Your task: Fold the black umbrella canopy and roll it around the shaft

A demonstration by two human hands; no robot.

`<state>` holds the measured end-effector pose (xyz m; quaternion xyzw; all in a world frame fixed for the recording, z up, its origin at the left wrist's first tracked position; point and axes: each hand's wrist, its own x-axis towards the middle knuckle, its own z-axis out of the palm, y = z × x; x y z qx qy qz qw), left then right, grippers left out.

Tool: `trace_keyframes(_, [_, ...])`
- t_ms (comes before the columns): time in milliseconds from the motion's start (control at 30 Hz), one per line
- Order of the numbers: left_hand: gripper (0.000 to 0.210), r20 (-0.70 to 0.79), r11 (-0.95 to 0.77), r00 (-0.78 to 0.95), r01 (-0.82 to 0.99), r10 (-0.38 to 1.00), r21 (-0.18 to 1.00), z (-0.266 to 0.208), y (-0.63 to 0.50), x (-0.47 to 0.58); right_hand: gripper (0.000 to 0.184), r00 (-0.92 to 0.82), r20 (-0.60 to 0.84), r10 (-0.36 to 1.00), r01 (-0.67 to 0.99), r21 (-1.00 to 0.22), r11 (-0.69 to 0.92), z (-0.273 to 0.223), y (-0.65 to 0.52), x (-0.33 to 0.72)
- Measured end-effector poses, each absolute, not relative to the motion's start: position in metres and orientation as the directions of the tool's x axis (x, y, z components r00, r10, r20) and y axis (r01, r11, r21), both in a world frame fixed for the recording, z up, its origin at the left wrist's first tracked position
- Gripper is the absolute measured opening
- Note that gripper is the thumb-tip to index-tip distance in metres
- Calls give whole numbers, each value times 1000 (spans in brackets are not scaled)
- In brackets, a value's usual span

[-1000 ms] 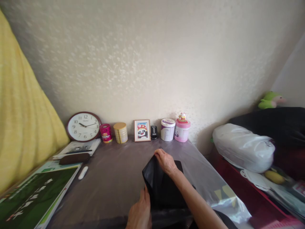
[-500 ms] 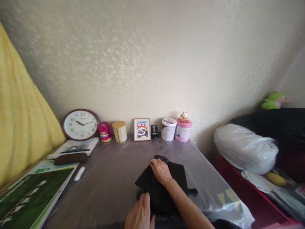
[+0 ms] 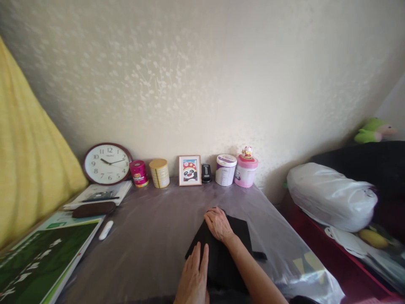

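Observation:
A black folded piece of fabric [image 3: 221, 266], perhaps a bag, lies flat on the table in front of me, with a short dark strap [image 3: 260, 256] sticking out on its right. My right hand [image 3: 218, 223] rests palm down on the far part of the fabric, its fingers slightly bent towards the far edge. Along the left side, my left hand [image 3: 193, 274] lies with fingers stretched out, touching the fabric's slanted edge. The near end of the fabric is partly hidden by my right forearm.
Against the wall stand a clock [image 3: 107, 164], several canisters such as a yellow one [image 3: 160, 174], and a framed panda picture [image 3: 190, 171]. At left are a green book [image 3: 41, 257], a brown case [image 3: 94, 209] and a white stick-like item [image 3: 106, 230]. A stuffed white plastic bag [image 3: 332, 196] sits right.
My left hand has moved forward and slightly right onto the fabric's left edge. The raised fold under my right hand now lies flatter. The view has shifted slightly.

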<state>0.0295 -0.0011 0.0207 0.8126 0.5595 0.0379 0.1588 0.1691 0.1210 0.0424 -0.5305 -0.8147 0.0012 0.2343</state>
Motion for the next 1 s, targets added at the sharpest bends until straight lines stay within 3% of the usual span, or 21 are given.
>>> trace_keyframes(167, [100, -106, -276, 335, 887, 936, 369, 9, 0, 33, 28, -250, 307, 918, 903, -269, 336, 48, 141, 182])
trace_keyframes(300, [102, -103, -272, 340, 871, 935, 408, 11, -2, 33, 27, -120, 406, 906, 914, -311, 260, 57, 130, 182])
trace_keyframes(433, [102, -118, -287, 350, 886, 929, 365, 19, -6, 33, 29, -326, 421, 846, 805, -346, 482, 55, 96, 168])
trace_keyframes(533, [98, -151, -287, 354, 894, 923, 344, 30, -9, 34, 30, -389, 366, 845, 796, -328, 508, 46, 90, 162])
trace_keyframes(667, [93, -137, -274, 342, 890, 930, 365, 40, -12, 34, 27, -163, 419, 893, 890, -328, 316, 42, 111, 175])
trace_keyframes(833, [88, -94, -279, 349, 860, 932, 428, 38, -15, 31, 30, 172, 494, 852, 918, -393, 42, 53, 98, 223])
trace_keyframes(1000, [87, -83, -273, 345, 849, 935, 453, 37, -17, 30, 37, 429, 303, 851, 838, -486, -250, 57, 43, 253])
